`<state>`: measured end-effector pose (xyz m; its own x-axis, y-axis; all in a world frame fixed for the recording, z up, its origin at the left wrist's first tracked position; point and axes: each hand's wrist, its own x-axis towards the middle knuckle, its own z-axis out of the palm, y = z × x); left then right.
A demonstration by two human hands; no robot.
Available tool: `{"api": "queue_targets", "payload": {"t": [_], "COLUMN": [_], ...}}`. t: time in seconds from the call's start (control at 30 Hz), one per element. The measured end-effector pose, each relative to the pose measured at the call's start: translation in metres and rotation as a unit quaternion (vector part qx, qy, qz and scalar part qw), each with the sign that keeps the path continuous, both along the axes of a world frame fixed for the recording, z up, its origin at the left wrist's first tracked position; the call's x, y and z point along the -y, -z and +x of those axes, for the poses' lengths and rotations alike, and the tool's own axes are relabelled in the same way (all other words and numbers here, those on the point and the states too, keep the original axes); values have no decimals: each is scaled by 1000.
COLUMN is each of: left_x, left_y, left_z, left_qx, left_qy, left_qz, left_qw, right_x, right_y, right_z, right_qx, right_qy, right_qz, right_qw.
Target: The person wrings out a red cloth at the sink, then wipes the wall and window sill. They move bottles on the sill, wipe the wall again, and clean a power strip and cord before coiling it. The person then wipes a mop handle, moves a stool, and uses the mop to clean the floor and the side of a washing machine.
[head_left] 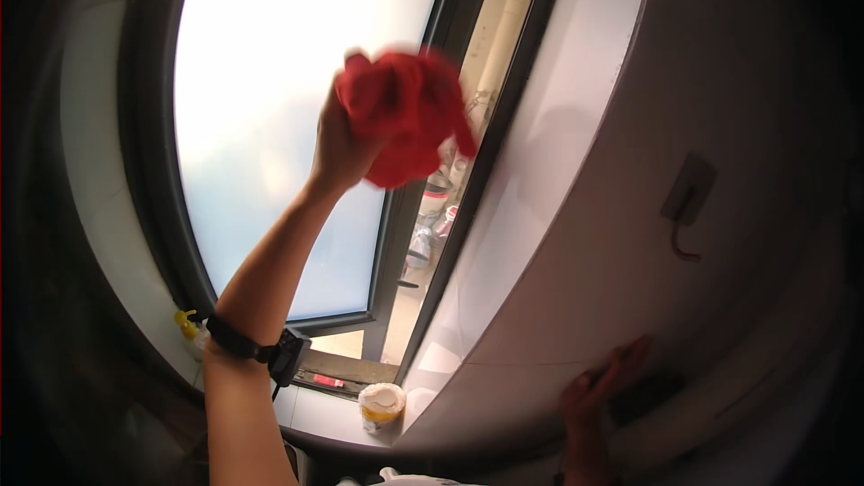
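We see the left hand closed around a red cloth, lifted in front of the right edge of the frosted window pane; if the cloth touches the frame, we cannot tell. It is bunched and a little blurred, with one loose end hanging at its right side. We judge it light, soft and not fragile — a folded wad taken from the middle should sit well in the palm, while the loose end would flap.

The pane looks smooth and milky, inside a dark, straight-sided window frame. On the tiled ledge, near its right end, stands a round tub, whitish with a yellow band. The right hand, in shadow by the glossy white panel, seems open, with nothing visible in it.
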<state>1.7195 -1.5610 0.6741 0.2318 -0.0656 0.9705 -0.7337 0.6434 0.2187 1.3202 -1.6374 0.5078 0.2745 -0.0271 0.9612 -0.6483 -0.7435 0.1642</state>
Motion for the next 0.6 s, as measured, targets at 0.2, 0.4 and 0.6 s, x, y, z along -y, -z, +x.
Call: {"api": "queue_targets", "payload": {"t": [0.2,0.4,0.6], "left_x": [14,19,-40], "left_y": [-73,58,247], "left_z": [-92,-101,-148], "left_qx": [13,100,-30], "left_qy": [380,75,109], "left_qz": [-78,-29,226], "left_qw": [922,992,968], "right_x": [-4,0,3], "right_y": [-3,-5,-8], "right_z": [-4,1,11], "right_qx": [-20,-11,11], "right_qy": [24,8,-27], "right_qz": [-4,3,-11], "right_qw": [1000,1000,1000]}}
